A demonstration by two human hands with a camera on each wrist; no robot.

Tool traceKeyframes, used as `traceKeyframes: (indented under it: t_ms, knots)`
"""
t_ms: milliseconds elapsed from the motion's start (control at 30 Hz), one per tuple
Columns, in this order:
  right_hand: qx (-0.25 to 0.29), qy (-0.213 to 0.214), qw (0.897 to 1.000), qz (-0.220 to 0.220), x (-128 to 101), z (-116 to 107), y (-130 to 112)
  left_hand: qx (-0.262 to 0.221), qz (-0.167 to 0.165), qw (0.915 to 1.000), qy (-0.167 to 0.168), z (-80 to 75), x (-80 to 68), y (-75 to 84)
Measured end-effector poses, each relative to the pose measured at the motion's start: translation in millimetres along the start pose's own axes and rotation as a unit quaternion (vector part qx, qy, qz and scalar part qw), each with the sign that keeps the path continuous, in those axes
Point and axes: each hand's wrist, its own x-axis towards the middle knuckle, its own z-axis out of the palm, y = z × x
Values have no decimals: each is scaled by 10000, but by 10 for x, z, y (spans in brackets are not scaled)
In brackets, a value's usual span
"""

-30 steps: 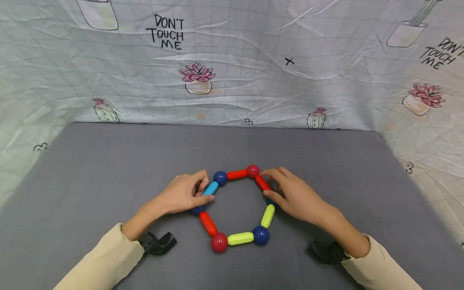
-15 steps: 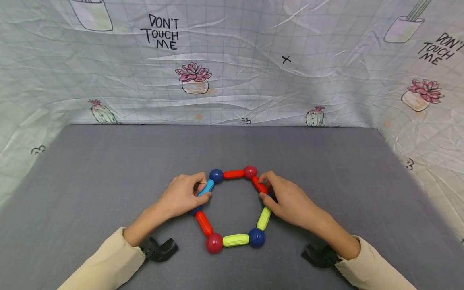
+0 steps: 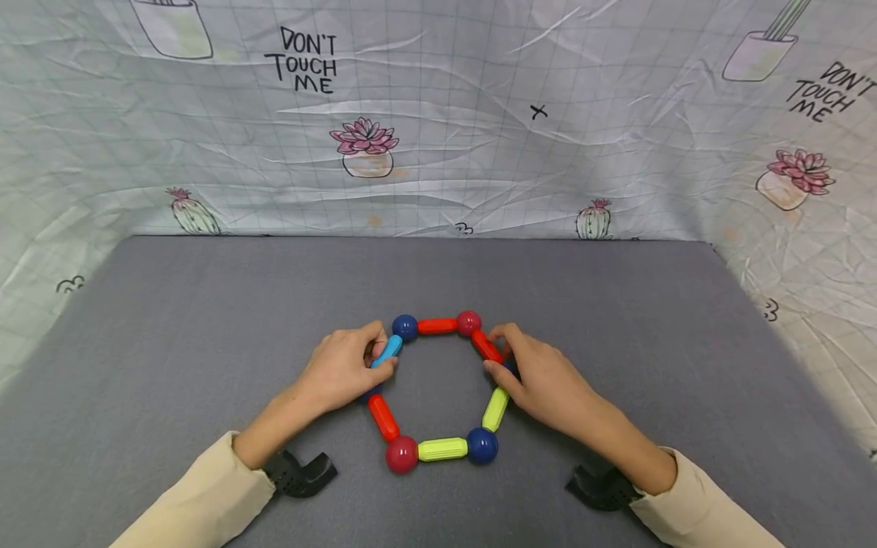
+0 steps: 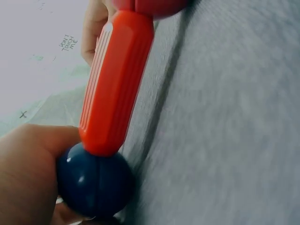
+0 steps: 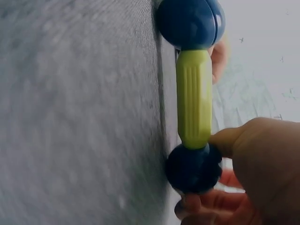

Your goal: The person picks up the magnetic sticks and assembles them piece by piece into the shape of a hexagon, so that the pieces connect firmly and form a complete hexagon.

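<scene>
Magnetic rods and balls form a six-sided ring on the grey table. My left hand (image 3: 346, 367) pinches the light blue rod (image 3: 388, 352) on the ring's left side, thumb on the inner face. My right hand (image 3: 551, 380) holds the red rod (image 3: 487, 346) at the upper right between thumb and fingers. Each hand partly covers a blue ball at its side; in the right wrist view that blue ball (image 5: 194, 168) joins a yellow-green rod (image 5: 194, 98). Close to my left thumb in the left wrist view, another blue ball (image 4: 96, 180) meets a red rod (image 4: 117, 84).
Nearest me, a red ball (image 3: 402, 454) and a blue ball (image 3: 483, 445) flank a yellow-green rod (image 3: 442, 449). At the far side, a red rod (image 3: 437, 326) links two balls. A printed cloth (image 3: 438, 152) hangs behind the table (image 3: 205, 320).
My right fingers have closed onto the upper-right red rod, having been spread beside it. The left hand keeps its pinch. Lately the ring has shifted slightly away from me and left.
</scene>
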Motion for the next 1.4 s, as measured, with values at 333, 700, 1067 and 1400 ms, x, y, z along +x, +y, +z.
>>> traceKeyframes:
  t_ms: [333,700,1067,1400]
  knots:
    - [740,-1126,9900,-424,-65,-264,104,60,978,9859,-1356,-355,-142,19]
    - [1115,-1044,9853,-768,-100,-218,220,-551,1291,9752,-1709,-321,-206,-142]
    - [1376,-864,9845,-658,-85,-174,223,-552,1370,9780,-1472,-279,-196,-140]
    - [1285,-711,9871,-644,-92,-156,197,-89,1784,9735,-1426,-280,-233,-121]
